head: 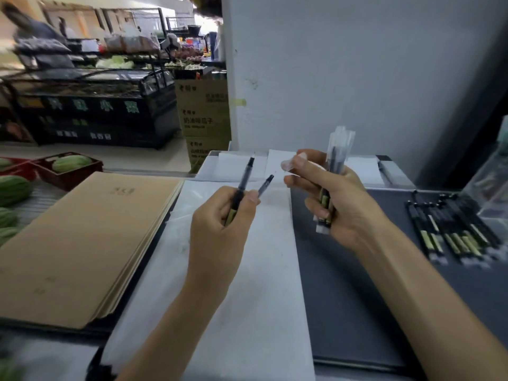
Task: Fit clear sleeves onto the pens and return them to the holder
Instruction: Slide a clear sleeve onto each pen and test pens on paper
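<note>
My left hand (224,215) grips two bare black pens (245,176), tips pointing up and away, one upright and one slanting right. My right hand (334,199) holds a bundle of sleeved pens (335,160) upright in the palm, their clear sleeve tops sticking out above the fingers. Between its thumb and forefinger it pinches a small clear sleeve (291,163). Several sleeved black pens (453,232) lie in a row on the dark mat at the right. A clear holder (492,182) stands at the right edge.
A white sheet (247,284) lies on the dark mat (357,298) under my arms. A stack of brown kraft envelopes (82,243) sits at the left. Green melons (13,188) lie at the far left. A grey wall (357,78) rises behind the table.
</note>
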`<state>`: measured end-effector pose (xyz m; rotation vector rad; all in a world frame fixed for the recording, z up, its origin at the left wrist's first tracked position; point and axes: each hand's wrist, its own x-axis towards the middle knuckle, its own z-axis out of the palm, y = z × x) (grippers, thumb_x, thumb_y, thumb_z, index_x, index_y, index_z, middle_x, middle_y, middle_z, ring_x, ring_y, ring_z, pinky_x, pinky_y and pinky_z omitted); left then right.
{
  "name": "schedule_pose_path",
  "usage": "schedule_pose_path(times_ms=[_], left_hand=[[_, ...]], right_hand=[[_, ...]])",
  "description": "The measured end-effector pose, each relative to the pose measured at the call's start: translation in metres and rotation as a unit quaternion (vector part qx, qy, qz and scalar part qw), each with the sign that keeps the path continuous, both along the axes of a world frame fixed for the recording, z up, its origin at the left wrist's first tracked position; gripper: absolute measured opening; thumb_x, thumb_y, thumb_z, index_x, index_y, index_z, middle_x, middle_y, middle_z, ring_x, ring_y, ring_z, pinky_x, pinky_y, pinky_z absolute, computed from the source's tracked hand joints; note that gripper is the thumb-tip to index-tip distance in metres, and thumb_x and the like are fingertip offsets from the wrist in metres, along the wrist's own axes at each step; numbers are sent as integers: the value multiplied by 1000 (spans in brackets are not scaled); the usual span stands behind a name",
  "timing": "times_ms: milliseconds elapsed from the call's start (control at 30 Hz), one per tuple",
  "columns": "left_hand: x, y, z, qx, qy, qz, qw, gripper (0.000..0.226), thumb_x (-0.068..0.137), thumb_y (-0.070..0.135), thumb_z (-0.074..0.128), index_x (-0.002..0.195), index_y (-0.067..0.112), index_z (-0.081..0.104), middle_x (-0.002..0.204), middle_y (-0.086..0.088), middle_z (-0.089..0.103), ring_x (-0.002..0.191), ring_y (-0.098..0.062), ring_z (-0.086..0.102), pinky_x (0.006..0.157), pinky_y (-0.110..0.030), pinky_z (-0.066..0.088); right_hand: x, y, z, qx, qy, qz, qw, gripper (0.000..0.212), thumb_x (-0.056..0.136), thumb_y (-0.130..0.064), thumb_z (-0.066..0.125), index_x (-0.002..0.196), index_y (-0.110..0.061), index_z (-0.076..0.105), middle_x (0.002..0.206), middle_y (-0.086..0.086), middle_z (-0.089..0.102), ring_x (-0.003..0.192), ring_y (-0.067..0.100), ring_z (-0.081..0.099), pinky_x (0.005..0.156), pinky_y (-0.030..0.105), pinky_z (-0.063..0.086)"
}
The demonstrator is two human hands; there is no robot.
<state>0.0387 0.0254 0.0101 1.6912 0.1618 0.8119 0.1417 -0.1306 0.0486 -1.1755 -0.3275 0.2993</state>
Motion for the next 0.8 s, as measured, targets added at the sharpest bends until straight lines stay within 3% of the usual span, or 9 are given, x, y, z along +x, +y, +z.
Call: schedule_pose_path(times_ms=[167, 433, 800], left_hand=[[0, 1, 0, 15, 2, 4, 1000, 20, 102, 32, 64, 86, 24, 72, 59, 10, 55, 55, -5, 45, 49, -21, 37], [0, 0, -1, 22, 11, 11, 1000, 18, 101, 31, 64, 91, 19, 73, 58, 17, 57, 54, -6, 50, 49, -15, 39], [0, 0, 0, 19, 13, 8, 1000, 19, 102, 28, 64, 88, 17, 71, 57, 11, 51, 53, -8, 41, 48, -21, 34]], right_hand=[[-3, 2, -2, -18, -15, -29, 999, 28, 88, -25, 83, 112, -19, 70, 108, 11, 80, 87, 17, 76, 35, 18, 33], [-9, 5, 1, -30, -18, -23, 999, 43, 85, -26, 85, 123, -15, 69, 108, 11, 80, 88, 20, 77, 35, 20, 34], [-24, 10, 6, -99, -50, -21, 994, 28, 86, -24, 85, 111, -21, 73, 98, 7, 81, 87, 22, 78, 37, 20, 37]])
